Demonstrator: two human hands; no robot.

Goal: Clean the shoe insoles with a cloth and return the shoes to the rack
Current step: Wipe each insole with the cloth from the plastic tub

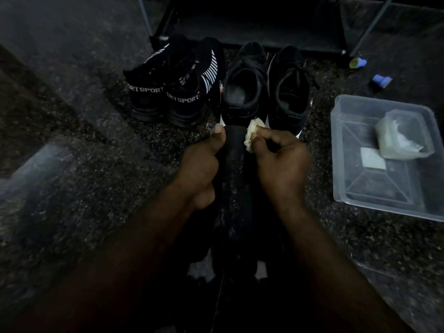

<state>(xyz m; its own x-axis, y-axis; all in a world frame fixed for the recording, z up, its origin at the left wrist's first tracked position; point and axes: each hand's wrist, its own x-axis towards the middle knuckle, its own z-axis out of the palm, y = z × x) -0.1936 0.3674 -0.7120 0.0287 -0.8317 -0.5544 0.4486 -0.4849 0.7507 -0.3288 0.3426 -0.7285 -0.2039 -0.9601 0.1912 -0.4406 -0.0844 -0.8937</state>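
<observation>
A long black insole (234, 169) runs from the middle of the view toward me. My left hand (200, 164) grips its left edge, thumb up near the tip. My right hand (278, 162) pinches a small pale cloth (252, 135) against the insole's far end. Beyond it stand two black lace-up shoes (266, 87) and, to their left, a black pair printed SPORT (173, 85). The dark shoe rack (259, 22) rises at the back.
A clear plastic tub (384, 186) sits on the speckled dark floor (96, 176) at the right, holding a crumpled plastic bag (401, 138) and a white slip. Two small blue objects (382, 81) lie near the rack's right leg.
</observation>
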